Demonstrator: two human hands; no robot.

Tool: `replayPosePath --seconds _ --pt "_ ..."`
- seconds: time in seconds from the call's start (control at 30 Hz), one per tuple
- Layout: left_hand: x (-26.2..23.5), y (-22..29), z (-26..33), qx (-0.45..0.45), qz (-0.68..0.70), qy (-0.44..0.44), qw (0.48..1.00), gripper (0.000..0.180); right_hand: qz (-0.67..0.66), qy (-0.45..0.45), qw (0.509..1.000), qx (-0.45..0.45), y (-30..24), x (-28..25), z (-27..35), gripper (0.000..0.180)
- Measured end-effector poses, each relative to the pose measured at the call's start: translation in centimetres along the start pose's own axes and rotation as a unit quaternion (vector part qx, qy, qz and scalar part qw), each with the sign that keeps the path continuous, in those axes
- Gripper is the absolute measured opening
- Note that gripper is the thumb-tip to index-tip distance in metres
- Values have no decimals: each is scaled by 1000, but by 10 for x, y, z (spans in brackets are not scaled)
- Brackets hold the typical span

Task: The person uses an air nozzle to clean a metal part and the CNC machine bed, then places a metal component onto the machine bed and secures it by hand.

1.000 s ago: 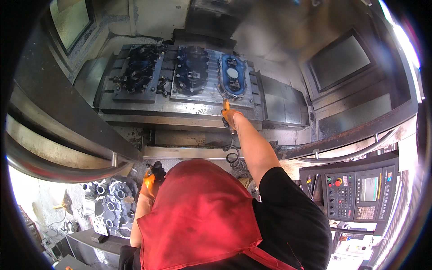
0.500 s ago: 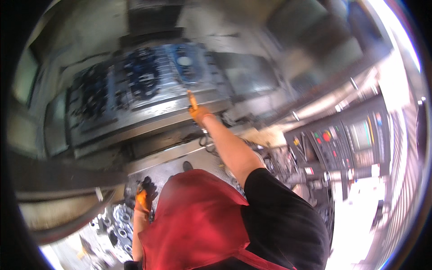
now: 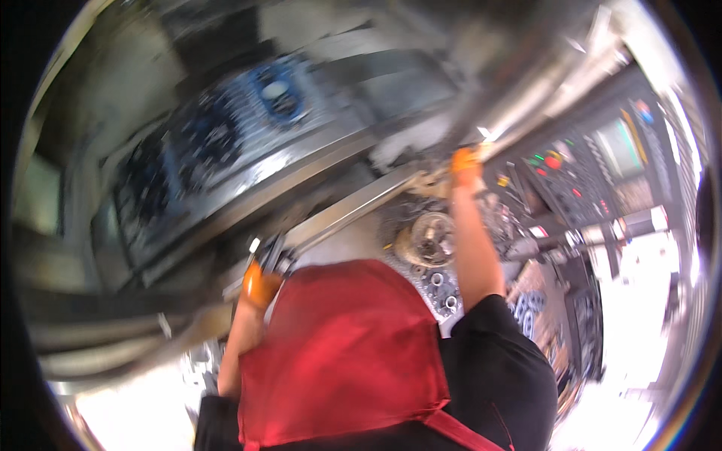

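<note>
My left hand (image 3: 259, 286), in an orange glove, is closed around a dark metal part (image 3: 277, 254) in front of the machine's lower edge. The part is blurred, and its exact kind does not show. My right hand (image 3: 466, 162), also gloved in orange, reaches forward to the edge of the machine's sliding door (image 3: 519, 113). Its fingers are smeared by motion, so their grip is unclear. Inside the machine, dark metal workpieces (image 3: 207, 131) and a blue fixture with a pale round part (image 3: 277, 92) stand on the ribbed metal bed (image 3: 263, 167).
At the right is a control panel (image 3: 560, 169) with coloured buttons and a screen. A round container (image 3: 429, 239) of metal bits stands beneath my right forearm, with ring-shaped parts (image 3: 450, 302) close by. A metal sill (image 3: 353, 207) runs along the machine's front.
My right hand has left the machine bed and swung right to the door edge. My left hand has risen with the metal part toward the machine. The view has turned.
</note>
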State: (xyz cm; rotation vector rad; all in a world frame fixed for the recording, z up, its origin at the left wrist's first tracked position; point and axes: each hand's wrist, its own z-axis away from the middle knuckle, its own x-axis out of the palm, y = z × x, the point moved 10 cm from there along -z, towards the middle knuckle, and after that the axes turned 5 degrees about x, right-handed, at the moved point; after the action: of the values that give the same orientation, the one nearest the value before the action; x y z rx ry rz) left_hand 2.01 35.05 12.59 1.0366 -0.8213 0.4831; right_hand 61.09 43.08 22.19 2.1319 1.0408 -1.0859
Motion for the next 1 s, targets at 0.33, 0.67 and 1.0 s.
replayPosePath --seconds 0.33,0.67,1.0 --pt "204 6 -2 42 127 -190 973 54 -260 -256 919 150 110 84 -112 52" --pt "244 -22 6 200 111 -29 973 50 -542 -475 692 -27 -69 -29 -3 35" --pt "314 -36 -40 148 50 -166 974 50 -713 -640 269 -96 -192 -204 103 23"
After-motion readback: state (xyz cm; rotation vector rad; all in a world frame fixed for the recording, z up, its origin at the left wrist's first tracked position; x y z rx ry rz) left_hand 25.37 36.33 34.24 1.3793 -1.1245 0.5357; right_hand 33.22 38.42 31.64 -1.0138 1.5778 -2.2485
